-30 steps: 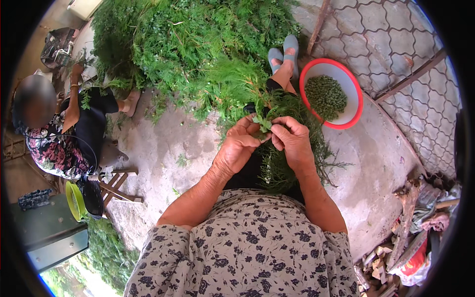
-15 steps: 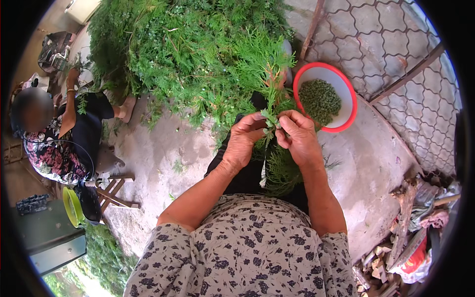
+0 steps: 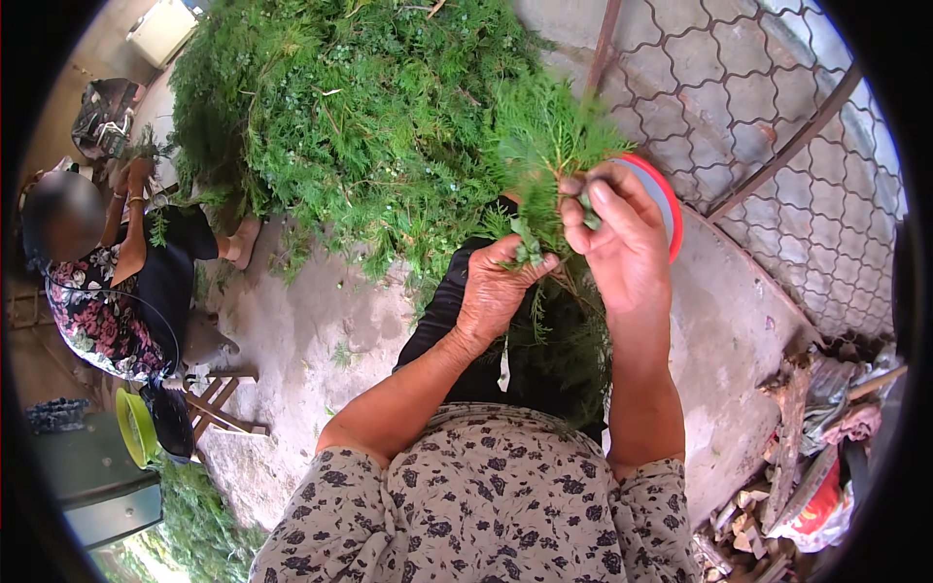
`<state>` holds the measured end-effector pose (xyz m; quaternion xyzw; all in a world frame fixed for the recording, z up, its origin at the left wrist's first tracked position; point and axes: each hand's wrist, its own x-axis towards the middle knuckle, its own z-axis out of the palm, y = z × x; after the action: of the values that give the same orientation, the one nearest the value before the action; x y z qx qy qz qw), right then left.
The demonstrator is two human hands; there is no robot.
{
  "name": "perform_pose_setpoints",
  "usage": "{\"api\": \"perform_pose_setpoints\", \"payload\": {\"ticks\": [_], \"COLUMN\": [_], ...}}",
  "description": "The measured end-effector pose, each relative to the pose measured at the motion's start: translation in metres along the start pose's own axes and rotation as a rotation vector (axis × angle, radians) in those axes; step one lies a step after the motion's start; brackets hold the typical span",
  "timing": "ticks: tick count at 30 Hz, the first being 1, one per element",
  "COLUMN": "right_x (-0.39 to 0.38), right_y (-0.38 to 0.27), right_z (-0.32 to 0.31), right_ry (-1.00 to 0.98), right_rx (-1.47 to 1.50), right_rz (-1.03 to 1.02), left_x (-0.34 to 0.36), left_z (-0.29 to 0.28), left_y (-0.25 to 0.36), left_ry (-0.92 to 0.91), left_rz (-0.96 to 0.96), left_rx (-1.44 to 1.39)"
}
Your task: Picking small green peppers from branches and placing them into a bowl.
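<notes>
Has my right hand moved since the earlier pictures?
Yes, your right hand has moved up and to the right, toward the bowl, which it now partly hides.

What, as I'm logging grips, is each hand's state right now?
Left hand: closed, holding a green conifer sprig.
Right hand: closed, holding small green pieces, likely conifer cones.

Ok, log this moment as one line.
left hand: pinching sprig | right hand: holding green bits | bowl: partly hidden by right hand | branch pile: beyond hands | co-worker: at left
</notes>
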<state>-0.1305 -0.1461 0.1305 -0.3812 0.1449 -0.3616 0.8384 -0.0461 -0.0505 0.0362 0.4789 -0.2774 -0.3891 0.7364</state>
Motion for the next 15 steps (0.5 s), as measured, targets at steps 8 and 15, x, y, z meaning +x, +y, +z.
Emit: {"api": "perform_pose_setpoints", "payload": {"ticks": [8,15], "right_x": [-0.025,-0.025], "right_y": [0.025,0.043], "right_z": [-0.013,-0.006], "right_ry": [0.063,0.017], "right_rx": [-0.214,-1.052], "right_rz": [-0.007,-0.491], "left_x": [0.008,-0.001], "left_z": [-0.006,-0.008], "left_y": [0.042,0.042], "left_ry": [0.158,0.121], "left_rz": [0.028,0.106], "left_rx": [0.276,0.572]}}
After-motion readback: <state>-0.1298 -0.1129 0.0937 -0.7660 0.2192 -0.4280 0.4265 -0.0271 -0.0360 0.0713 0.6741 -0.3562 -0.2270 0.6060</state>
